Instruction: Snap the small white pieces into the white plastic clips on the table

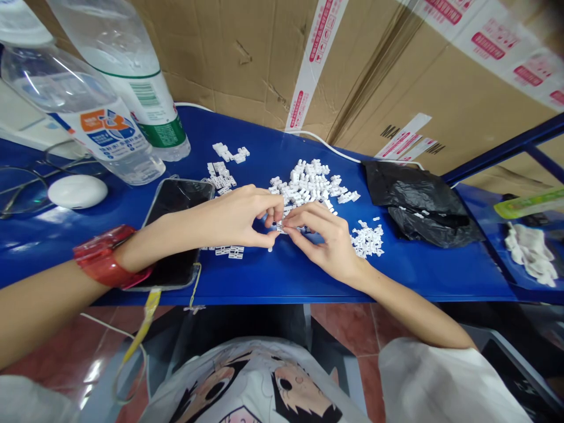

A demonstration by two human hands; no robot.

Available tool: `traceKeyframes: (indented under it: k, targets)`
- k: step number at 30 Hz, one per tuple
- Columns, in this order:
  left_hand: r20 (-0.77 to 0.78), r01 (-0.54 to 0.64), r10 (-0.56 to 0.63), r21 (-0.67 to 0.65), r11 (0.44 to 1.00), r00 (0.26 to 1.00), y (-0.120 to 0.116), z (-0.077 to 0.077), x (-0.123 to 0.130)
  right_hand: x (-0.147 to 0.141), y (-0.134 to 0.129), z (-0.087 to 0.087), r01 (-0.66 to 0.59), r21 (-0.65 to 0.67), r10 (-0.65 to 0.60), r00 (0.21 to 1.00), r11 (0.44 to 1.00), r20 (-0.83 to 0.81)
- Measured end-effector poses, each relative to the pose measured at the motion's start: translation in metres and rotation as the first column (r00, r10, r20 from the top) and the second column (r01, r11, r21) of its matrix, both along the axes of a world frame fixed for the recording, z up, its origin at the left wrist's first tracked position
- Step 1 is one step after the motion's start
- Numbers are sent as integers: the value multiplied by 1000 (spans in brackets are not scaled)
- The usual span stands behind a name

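Note:
My left hand [247, 216] and my right hand [324, 238] meet over the middle of the blue table. A small white plastic piece [280, 227] sits between their fingertips. My right thumb and forefinger pinch it, while the left thumb and fingers close around its other side; its exact shape is partly hidden. Just behind my hands lies a heap of white plastic pieces [311, 181]. A pile of smaller white parts [367, 239] rests to the right of my right hand. Joined white pieces [221, 176] lie beyond my left hand, and several more [230, 252] lie below it.
A phone [170, 273] lies under my left forearm, cabled at the table's front edge. Two water bottles [110, 132] and a white mouse-like object [77, 191] stand at left. A black plastic bag [418, 205] is at right. Cardboard boxes [247, 59] wall off the back.

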State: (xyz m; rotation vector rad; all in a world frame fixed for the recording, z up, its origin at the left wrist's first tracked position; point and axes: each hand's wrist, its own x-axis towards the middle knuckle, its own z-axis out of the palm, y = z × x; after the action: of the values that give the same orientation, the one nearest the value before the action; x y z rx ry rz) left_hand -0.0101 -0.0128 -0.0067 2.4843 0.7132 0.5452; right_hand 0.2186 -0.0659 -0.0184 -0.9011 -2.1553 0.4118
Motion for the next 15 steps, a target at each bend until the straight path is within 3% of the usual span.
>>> traceKeyframes:
  k: [2, 5, 8, 10, 12, 15]
  targets:
    - [21, 12, -13, 51, 999, 1000, -2, 0, 1, 0, 0, 3, 14, -202, -35, 994, 979, -99]
    - [76, 25, -35, 128, 991, 996, -6, 3, 2, 0, 1, 7, -43, -471, -71, 972, 881, -222]
    - [113, 51, -72, 178, 983, 991, -9, 5, 3, 2, 3, 9, -156, -601, -36, 955, 784, -296]
    - [99, 64, -84, 190, 980, 992, -9, 7, 2, 3, 5, 10, -215, -625, -5, 944, 751, -331]
    - [63, 69, -85, 221, 973, 994, -7, 9, 0, 4, 5, 10, -215, -606, 14, 948, 766, -318]
    - [21, 41, -50, 313, 949, 999, -1, 14, -5, 5, 4, 8, -74, -427, 8, 988, 901, -154]
